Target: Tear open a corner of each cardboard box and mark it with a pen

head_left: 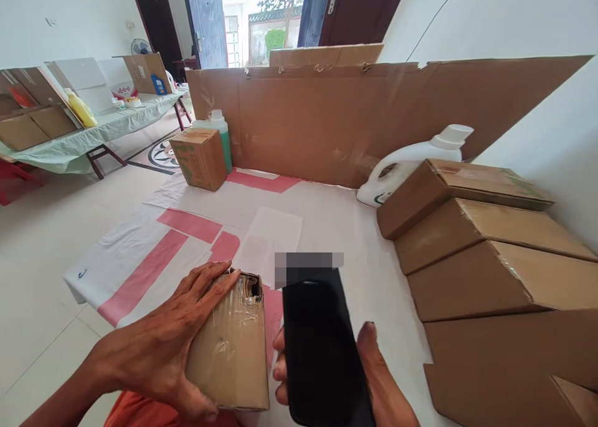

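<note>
Brown cardboard forms the carton [236,358] located at the near side of the worktop [336,227]. Clear tape crosses its upper face, and a torn opening with a dark interior is visible at its far right corner. The left hand [159,340] grasps the carton, with the thumb at the near left and the fingers spread over the far left edge. The right hand [384,380] grips a black phone [320,352], dark face up, thumb along the right side and fingertips along the left. The phone is positioned just right of the carton.

White cloth with pink bands covers the worktop. A small box [205,160] stands at the far left, in front of a bottle of green liquid [225,143]. Several cardboard boxes [495,277] form a row along the right side; a white jug [406,159] stands at the row's far end. A cardboard panel [308,124] borders the far edge.
</note>
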